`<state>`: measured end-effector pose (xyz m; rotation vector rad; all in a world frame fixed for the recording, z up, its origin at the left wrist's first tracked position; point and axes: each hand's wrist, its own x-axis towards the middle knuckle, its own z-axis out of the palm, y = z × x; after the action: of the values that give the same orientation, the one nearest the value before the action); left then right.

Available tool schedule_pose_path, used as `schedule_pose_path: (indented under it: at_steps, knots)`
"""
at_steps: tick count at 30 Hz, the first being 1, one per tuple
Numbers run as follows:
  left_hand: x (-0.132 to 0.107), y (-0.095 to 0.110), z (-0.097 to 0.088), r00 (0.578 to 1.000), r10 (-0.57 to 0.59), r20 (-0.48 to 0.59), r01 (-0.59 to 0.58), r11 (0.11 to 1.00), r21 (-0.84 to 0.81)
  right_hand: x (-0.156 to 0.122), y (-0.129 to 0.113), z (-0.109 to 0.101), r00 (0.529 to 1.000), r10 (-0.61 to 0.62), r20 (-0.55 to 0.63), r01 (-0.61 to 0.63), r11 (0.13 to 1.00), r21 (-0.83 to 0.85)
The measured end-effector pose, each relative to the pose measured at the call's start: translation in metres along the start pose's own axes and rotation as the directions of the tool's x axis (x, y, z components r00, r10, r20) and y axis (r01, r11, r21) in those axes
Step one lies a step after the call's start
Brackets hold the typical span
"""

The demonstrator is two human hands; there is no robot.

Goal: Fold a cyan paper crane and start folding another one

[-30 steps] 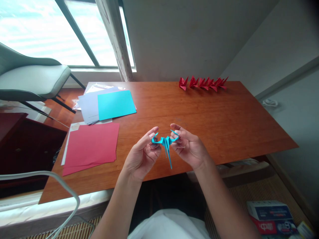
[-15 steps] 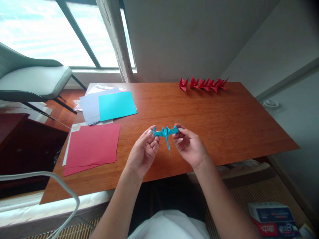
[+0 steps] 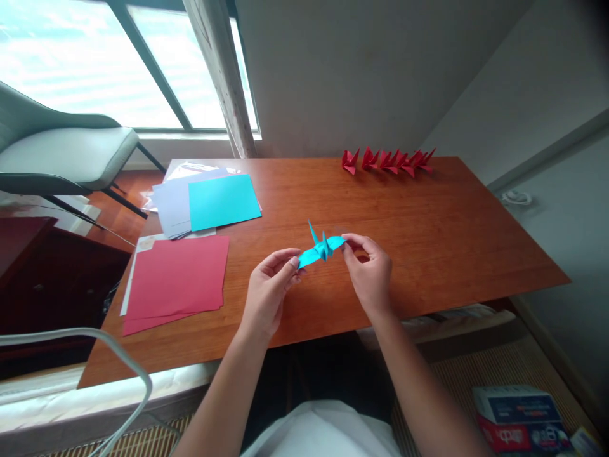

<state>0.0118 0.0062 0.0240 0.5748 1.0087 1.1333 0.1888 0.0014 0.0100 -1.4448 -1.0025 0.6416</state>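
A turquoise origami crane [image 3: 322, 250] is stretched between my hands, above the near middle of the wooden table [image 3: 304, 197]. My left hand [image 3: 270, 289] pinches its left wing tip between thumb and fingers. The right wing tip is gripped the same way by my right hand [image 3: 370, 271]. One thin point of the crane rises up and to the left, with a shorter point beside it. The middle of its body shows between the spread wings.
Several red paper cranes [image 3: 389, 161] stand in a row along the back edge. To the left lie red sheets [image 3: 178, 276], a turquoise sheet [image 3: 225, 202] and pale lilac sheets [image 3: 170, 202]. A chair [image 3: 66, 152] stands by the window; a white cable [image 3: 118, 349] curves at lower left.
The crane has been turned over in my hands: its long point hung down before and now points up. Its wings look flatter and wider, and my right hand has rotated knuckles-up.
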Motion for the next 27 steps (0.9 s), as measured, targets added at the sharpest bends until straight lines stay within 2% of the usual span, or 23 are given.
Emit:
schedule_pose_path:
  at_steps: [4, 6, 7, 9, 12, 14, 17, 20, 22, 24, 27]
  knots:
    - [-0.001, 0.001, -0.001, 0.994, -0.028, 0.106, 0.032, 0.999, -0.039, 0.0, -0.003, 0.0, 0.994, -0.11, 0.004, 0.11, 0.99, -0.092]
    - [-0.001, -0.002, 0.0, 0.991, 0.004, 0.135, 0.006, 0.997, -0.077, 0.0, -0.003, 0.002, 0.996, -0.091, 0.024, 0.092, 0.993, -0.068]
    - [0.0, -0.003, 0.0, 0.989, 0.028, 0.142, -0.015, 0.995, -0.098, -0.001, -0.003, 0.003, 0.998, -0.042, 0.052, 0.044, 0.999, -0.024]
    - [0.003, -0.007, 0.002, 0.985, 0.088, 0.147, -0.066, 0.987, -0.144, -0.001, -0.004, 0.005, 0.982, 0.123, 0.143, -0.14, 0.984, 0.109]
    - [0.007, -0.012, 0.005, 0.973, 0.196, 0.124, -0.168, 0.964, -0.206, -0.002, -0.009, 0.008, 0.895, 0.345, 0.283, -0.427, 0.846, 0.319]
    - [0.01, -0.014, 0.009, 0.961, 0.264, 0.089, -0.238, 0.944, -0.229, -0.003, -0.016, 0.012, 0.865, 0.395, 0.31, -0.496, 0.765, 0.41]
    - [0.011, -0.014, 0.019, 0.942, 0.337, 0.002, -0.325, 0.911, -0.255, -0.006, -0.025, 0.024, 0.866, 0.417, 0.275, -0.499, 0.704, 0.505]
    - [0.01, -0.016, 0.03, 0.925, 0.375, -0.066, -0.378, 0.884, -0.276, -0.01, -0.028, 0.04, 0.903, 0.393, 0.175, -0.421, 0.723, 0.548]
    - [0.008, -0.017, 0.037, 0.927, 0.367, -0.078, -0.374, 0.883, -0.283, -0.012, -0.028, 0.05, 0.927, 0.356, 0.12, -0.361, 0.759, 0.542]
    - [0.008, -0.019, 0.041, 0.939, 0.335, -0.08, -0.343, 0.893, -0.291, -0.014, -0.028, 0.056, 0.931, 0.348, 0.108, -0.349, 0.769, 0.535]
    - [0.007, -0.019, 0.042, 0.953, 0.29, -0.088, -0.302, 0.905, -0.299, -0.014, -0.031, 0.055, 0.902, 0.394, 0.179, -0.423, 0.718, 0.553]
